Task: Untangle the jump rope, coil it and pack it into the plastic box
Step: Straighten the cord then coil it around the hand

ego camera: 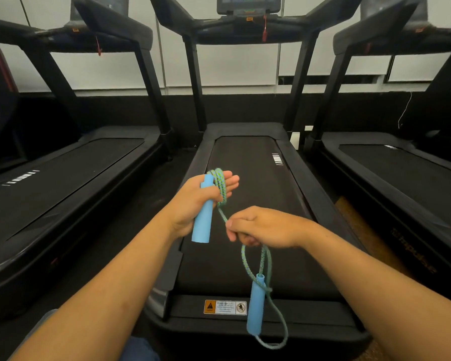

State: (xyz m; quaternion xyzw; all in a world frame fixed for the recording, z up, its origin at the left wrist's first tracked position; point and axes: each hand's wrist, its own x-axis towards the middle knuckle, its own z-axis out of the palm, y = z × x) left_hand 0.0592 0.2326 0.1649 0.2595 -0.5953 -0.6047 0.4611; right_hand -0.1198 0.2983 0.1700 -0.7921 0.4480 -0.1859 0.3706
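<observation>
Two hands grip one rope [245, 259]: left [193, 201] clasps one handle [203, 217], right [263, 227] pinches cord, second handle [255, 304] dangling.

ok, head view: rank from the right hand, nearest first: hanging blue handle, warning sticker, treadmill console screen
1. Hanging blue handle: dangles on the rope just below the right hand.
2. Warning sticker: on the middle treadmill's rear edge, lower and to the left of that handle.
3. Treadmill console screen: far ahead at the top of the view.
</observation>
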